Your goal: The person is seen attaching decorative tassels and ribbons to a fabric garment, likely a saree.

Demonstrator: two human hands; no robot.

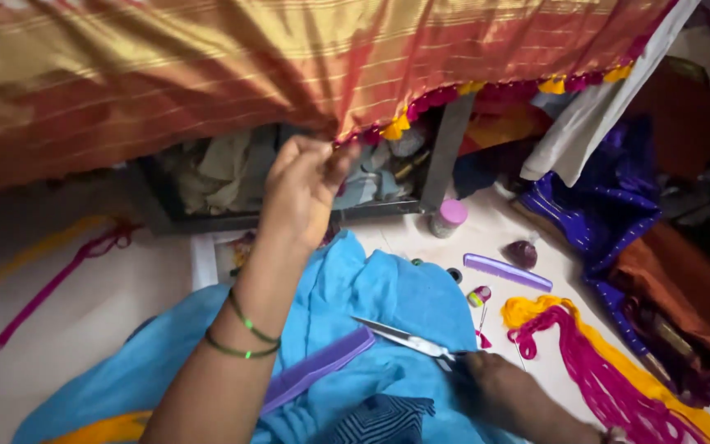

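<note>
On the blue cloth (388,288), right hand (495,382) clamps scissors (408,339), blades pointing up-left; left hand (301,185) pinches the sari's tasselled edge (396,123).

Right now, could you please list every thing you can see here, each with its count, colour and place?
Silk cloth: one, orange-gold, hanging across the top, tasselled hem.
Blue cloth: one, sky blue, on the lap.
Combs: two, purple; one on the blue cloth, one on the floor.
Scissors: one, silver, on the blue cloth.
Thread bundle: one, magenta and yellow, floor right.
Small bottle: one, pink cap, near the comb.
Left hand: pinching the hem; green bangles on the wrist.
Right hand: at the scissors' handle.
</note>
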